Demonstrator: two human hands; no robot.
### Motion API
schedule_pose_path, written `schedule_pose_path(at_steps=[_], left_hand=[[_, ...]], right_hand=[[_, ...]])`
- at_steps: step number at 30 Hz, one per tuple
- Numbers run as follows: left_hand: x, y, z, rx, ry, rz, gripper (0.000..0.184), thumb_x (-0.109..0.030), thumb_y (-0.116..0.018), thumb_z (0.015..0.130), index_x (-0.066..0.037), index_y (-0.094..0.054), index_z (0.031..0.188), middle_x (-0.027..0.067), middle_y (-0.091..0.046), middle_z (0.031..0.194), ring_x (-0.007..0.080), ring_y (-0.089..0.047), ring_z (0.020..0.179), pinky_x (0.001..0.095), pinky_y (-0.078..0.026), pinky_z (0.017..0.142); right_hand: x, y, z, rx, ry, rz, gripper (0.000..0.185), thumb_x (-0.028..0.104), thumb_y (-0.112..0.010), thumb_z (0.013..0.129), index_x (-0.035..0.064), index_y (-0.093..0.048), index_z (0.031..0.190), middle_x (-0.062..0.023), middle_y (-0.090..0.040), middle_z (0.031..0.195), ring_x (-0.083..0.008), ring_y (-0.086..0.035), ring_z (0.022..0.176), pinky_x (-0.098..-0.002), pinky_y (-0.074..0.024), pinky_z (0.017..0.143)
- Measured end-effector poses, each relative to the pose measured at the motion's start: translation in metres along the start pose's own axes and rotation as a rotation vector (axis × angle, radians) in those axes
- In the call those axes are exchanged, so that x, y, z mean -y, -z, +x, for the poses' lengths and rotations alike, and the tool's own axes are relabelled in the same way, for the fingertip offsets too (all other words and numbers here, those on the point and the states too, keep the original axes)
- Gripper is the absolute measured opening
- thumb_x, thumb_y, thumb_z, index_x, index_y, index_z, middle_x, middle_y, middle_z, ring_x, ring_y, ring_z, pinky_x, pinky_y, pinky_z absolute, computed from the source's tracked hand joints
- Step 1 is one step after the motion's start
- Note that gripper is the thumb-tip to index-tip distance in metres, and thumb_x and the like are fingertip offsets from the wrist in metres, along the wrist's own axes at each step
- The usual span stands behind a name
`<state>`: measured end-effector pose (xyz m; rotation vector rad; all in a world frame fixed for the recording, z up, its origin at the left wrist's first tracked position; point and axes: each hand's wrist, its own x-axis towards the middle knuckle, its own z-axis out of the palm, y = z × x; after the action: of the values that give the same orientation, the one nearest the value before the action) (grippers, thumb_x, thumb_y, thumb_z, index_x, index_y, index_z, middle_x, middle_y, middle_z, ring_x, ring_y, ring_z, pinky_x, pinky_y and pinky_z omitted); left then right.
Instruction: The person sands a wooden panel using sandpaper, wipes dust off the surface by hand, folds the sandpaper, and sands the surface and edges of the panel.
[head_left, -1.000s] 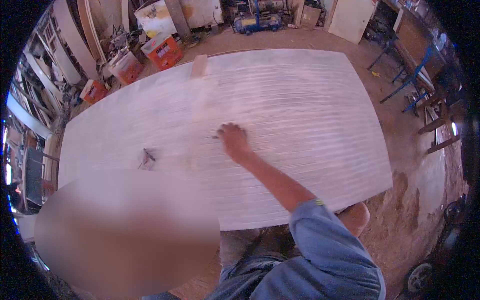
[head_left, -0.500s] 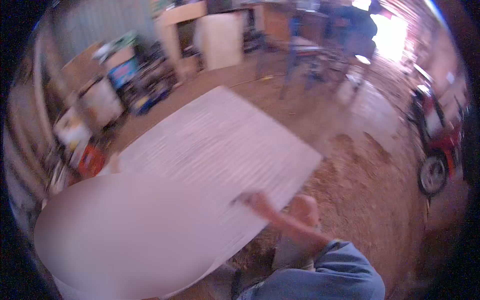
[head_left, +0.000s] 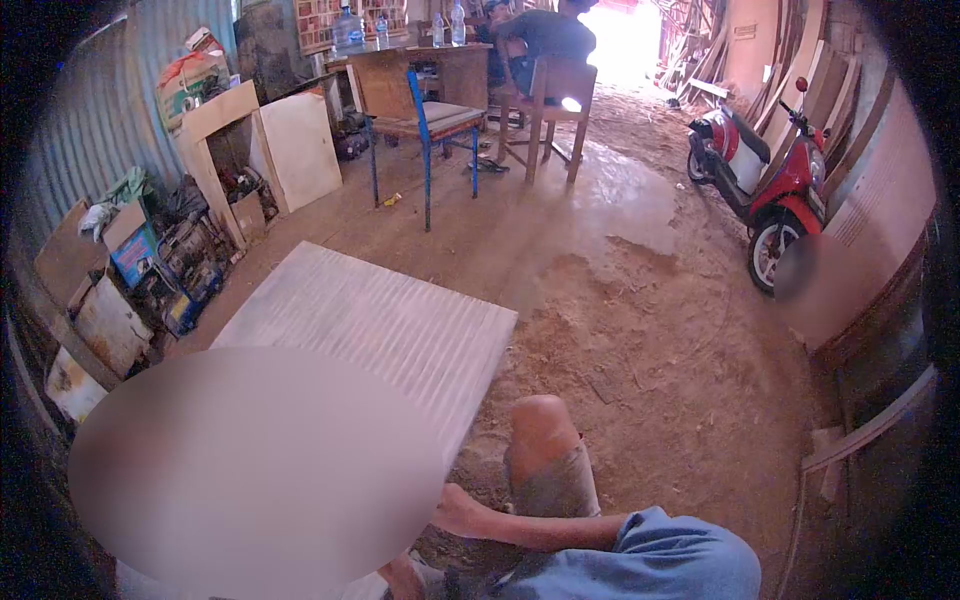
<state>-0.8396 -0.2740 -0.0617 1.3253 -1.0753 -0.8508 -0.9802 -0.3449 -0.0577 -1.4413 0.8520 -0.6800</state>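
Note:
A pale panel with a ribbed surface lies in front of me. A smooth blurred oval covers its near part. My right hand is at the panel's right edge, close to my bent knee. Its fingers run under the blur, so what they hold, if anything, is hidden. My left hand cannot be made out. A patch of bare skin shows at the bottom below the oval; whether it belongs to an arm or a leg I cannot tell.
A blue-framed chair stands beyond the panel, near a wooden desk with bottles. Another person sits behind it. A red scooter is parked at right. Boxes and boards line the left wall. The dirt floor is uneven.
My view has swung, so the panel appears lower and further left. My right hand has gone from over the panel's surface to its near right edge.

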Motion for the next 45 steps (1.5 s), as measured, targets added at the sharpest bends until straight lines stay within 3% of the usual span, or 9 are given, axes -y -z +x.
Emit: schedule_pose_path(at_steps=[4, 6, 10, 19, 23, 27, 37, 42, 45], left_hand=[[-0.016, 0.001, 0.008, -0.256, 0.029, 0.068, 0.021, -0.011, -0.053, 0.087, 0.006, -0.06, 0.096, 0.01, -0.064, 0.076, 0.0228, -0.061, 0.072, 0.0366, -0.052, 0.07], [-0.002, -0.002, 0.013, -0.313, 0.153, -0.538, 0.014, -0.007, -0.057, 0.085, 0.004, -0.06, 0.092, 0.0095, -0.063, 0.072, 0.0209, -0.06, 0.067, 0.033, -0.051, 0.065], [-0.019, -0.02, 0.019, -0.436, 0.052, -0.265, 0.016, -0.008, -0.059, 0.085, 0.003, -0.06, 0.096, 0.0089, -0.063, 0.08, 0.019, -0.06, 0.074, 0.0319, -0.05, 0.07], [-0.013, -0.008, 0.005, 0.056, 0.164, 0.072, 0.019, -0.008, -0.057, 0.086, 0.006, -0.063, 0.096, 0.0064, -0.064, 0.085, 0.0146, -0.058, 0.08, 0.0292, -0.048, 0.071], [0.001, -0.006, 0.01, 0.068, 0.176, 0.023, 0.02, -0.008, -0.054, 0.087, 0.005, -0.064, 0.099, 0.0074, -0.065, 0.088, 0.0152, -0.06, 0.081, 0.0284, -0.049, 0.072], [-0.015, -0.013, 0.012, -0.176, 0.179, -0.465, 0.018, -0.008, -0.054, 0.089, 0.004, -0.062, 0.101, 0.0107, -0.063, 0.103, 0.0167, -0.059, 0.088, 0.0281, -0.048, 0.078], [0.027, -0.029, -0.007, -0.098, 0.151, -0.183, 0.05, -0.019, -0.047, 0.096, 0.004, -0.033, 0.138, 0.0124, -0.054, 0.118, 0.0178, -0.051, 0.106, 0.0321, -0.041, 0.095], [0.017, 0.012, 0.052, -0.141, 0.48, -0.314, 0.04, -0.02, -0.055, 0.093, 0.0, -0.042, 0.126, 0.0077, -0.058, 0.103, 0.015, -0.056, 0.091, 0.0299, -0.047, 0.08], [0.053, 0.037, 0.1, -0.17, 0.042, 0.425, 0.024, -0.016, -0.059, 0.089, -0.003, -0.054, 0.109, 0.011, -0.059, 0.097, 0.0196, -0.059, 0.083, 0.0298, -0.047, 0.069]], right_hand=[[-0.024, -0.013, -0.01, -0.038, 0.077, -0.078, 0.032, 0.024, -0.063, 0.089, 0.0021, -0.055, 0.111, -0.0109, -0.064, 0.1, -0.0146, -0.057, 0.098, -0.0335, -0.0458, 0.086], [-0.023, -0.011, -0.012, 0.147, 0.062, -0.177, 0.034, 0.023, -0.064, 0.087, 0.0026, -0.055, 0.112, -0.013, -0.063, 0.099, -0.016, -0.058, 0.097, -0.0351, -0.0461, 0.084], [-0.038, -0.015, -0.017, -0.263, 0.496, -0.351, 0.027, 0.02, -0.059, 0.087, 0.0044, -0.056, 0.109, -0.0155, -0.064, 0.099, -0.0263, -0.062, 0.092, -0.0376, -0.048, 0.083], [-0.003, 0.01, -0.006, 0.002, 0.28, -0.194, 0.027, 0.017, -0.057, 0.09, 0.0032, -0.054, 0.114, -0.0161, -0.06, 0.095, -0.026, -0.061, 0.09, -0.0371, -0.0472, 0.082], [-0.005, -0.002, 0.0, -0.265, 0.492, -0.344, 0.028, 0.015, -0.06, 0.088, 0.0036, -0.056, 0.113, -0.0132, -0.061, 0.096, -0.023, -0.06, 0.092, -0.0343, -0.0468, 0.083], [-0.003, -0.009, 0.002, -0.227, 0.065, 0.015, 0.027, 0.015, -0.064, 0.085, 0.0038, -0.061, 0.11, -0.0109, -0.063, 0.099, -0.024, -0.059, 0.096, -0.0332, -0.0467, 0.084], [-0.011, -0.016, -0.003, -0.126, 0.394, -0.49, 0.038, 0.009, -0.062, 0.079, 0.0112, -0.061, 0.117, -0.0155, -0.06, 0.116, -0.0349, -0.057, 0.104, -0.0434, -0.046, 0.091], [-0.023, 0.011, -0.002, 0.101, 0.493, -0.526, 0.039, 0.013, -0.064, 0.078, 0.0123, -0.06, 0.118, -0.0137, -0.056, 0.126, -0.0326, -0.054, 0.11, -0.0434, -0.0434, 0.095], [-0.047, 0.066, 0.004, -0.028, 0.391, -0.666, 0.037, 0.017, -0.063, 0.08, 0.0137, -0.061, 0.117, -0.0101, -0.057, 0.126, -0.0301, -0.054, 0.11, -0.0418, -0.0437, 0.095]])
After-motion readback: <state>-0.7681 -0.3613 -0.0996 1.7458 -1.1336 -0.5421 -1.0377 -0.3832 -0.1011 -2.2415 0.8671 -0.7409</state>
